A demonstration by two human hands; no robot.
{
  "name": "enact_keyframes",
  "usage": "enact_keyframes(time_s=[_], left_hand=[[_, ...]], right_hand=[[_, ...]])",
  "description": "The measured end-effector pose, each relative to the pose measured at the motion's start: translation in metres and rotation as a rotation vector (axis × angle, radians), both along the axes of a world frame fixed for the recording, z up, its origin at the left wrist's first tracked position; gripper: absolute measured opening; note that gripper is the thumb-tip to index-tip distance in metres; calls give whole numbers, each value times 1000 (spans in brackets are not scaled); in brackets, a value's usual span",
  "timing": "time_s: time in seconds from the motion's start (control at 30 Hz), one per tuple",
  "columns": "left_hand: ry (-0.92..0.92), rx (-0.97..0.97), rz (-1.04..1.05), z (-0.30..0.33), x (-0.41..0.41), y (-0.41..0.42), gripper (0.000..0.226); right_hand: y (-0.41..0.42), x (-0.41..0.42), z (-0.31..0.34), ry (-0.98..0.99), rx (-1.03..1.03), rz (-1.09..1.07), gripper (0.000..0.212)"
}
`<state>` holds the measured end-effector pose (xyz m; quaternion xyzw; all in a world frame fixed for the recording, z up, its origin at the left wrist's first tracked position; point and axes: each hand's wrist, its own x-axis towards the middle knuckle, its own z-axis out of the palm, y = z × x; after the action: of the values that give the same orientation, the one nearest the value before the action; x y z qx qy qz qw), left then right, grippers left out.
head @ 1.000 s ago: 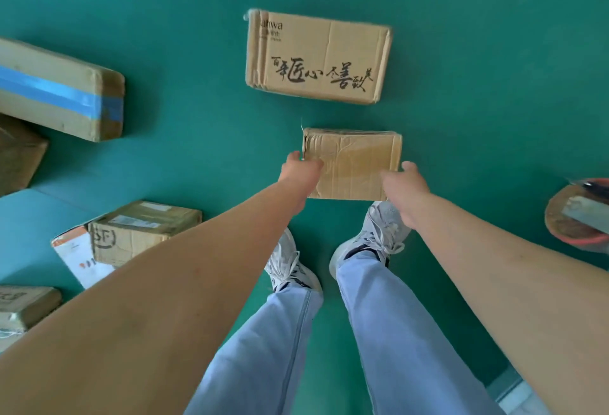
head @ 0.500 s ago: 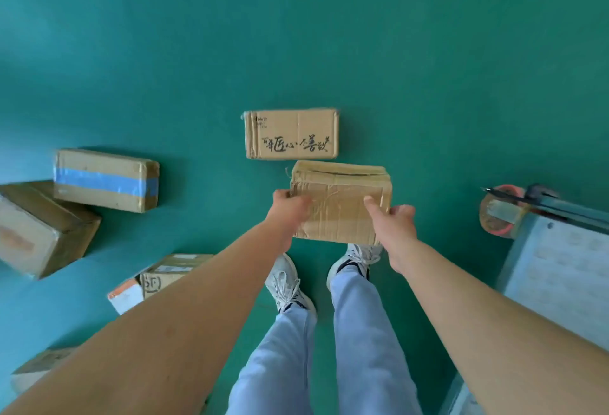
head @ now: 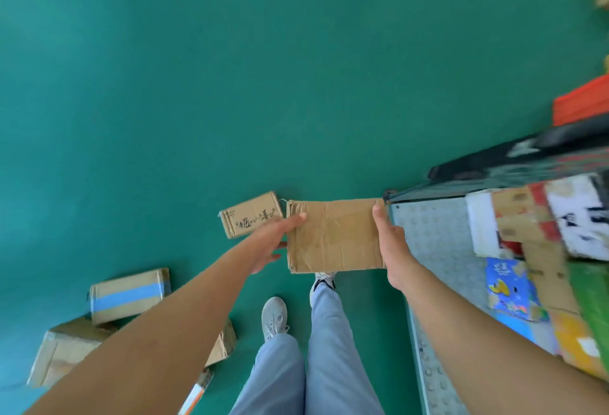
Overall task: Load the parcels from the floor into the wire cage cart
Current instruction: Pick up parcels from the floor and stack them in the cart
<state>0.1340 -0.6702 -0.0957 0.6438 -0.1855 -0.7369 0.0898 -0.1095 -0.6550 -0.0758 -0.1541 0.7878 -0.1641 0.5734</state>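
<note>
**A brown box held up in two hands**

A flat brown parcel [head: 334, 236] with shiny tape on it is near the middle of the frame, up off the green floor [head: 230, 85]. The left hand [head: 275, 243] presses its left side with straight fingers. The right hand [head: 390, 246] presses its right side, thumb on top; the other fingers are hidden behind the box. The box's right edge is just beside the corner of the cart [head: 438, 250], which has a grey bumpy floor. Colourful boxes [head: 527, 250] are piled in the cart at the right of the frame.

Just left of the held box, a small parcel with black writing [head: 252, 218] lies on the floor. At the lower left are a parcel with a blue stripe [head: 130, 294] and another brown parcel [head: 66, 348]. At the bottom are pale blue trousers [head: 313, 365] and a grey shoe [head: 274, 317].
</note>
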Motion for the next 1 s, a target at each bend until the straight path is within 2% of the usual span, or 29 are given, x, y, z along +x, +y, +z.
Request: enact_keyframes(time_s=[0.07,0.13,0.3,0.43,0.5,0.6,0.67,0.73,0.77,0.87,1.0], left_hand=[[5,-50,-66,37,-14,7,95],[20,-82,-117,73,-32,16,101],[124,-94,-257,145,-81,33,85],[210,-89,-361,182,-133,44,67],[236,-93,-375,196,-164,52,63],[249,-128,-394,214,-221,65,63],[269,-160,-419,220,-256,72,72],[289,-188,-474,228,-293,81,87],[292,-197,-498,231,-313,85,90],[303,-211,-530,244,-377,98,79],[317,-248,-546,262,-463,110,64]], right_hand=[[18,-18,42,17,-40,-42,82],[36,-37,81,50,-101,-113,88],[81,-88,154,52,-216,-327,85],[113,-114,202,152,-290,-535,63],[133,-129,213,192,-286,-671,73],[158,-153,229,59,-275,-793,98],[170,-168,237,-76,-279,-795,87],[183,-187,245,-139,-298,-770,66],[189,-200,247,-157,-304,-750,64],[210,-248,260,-206,-277,-694,74],[229,-317,271,-239,-284,-749,101]])
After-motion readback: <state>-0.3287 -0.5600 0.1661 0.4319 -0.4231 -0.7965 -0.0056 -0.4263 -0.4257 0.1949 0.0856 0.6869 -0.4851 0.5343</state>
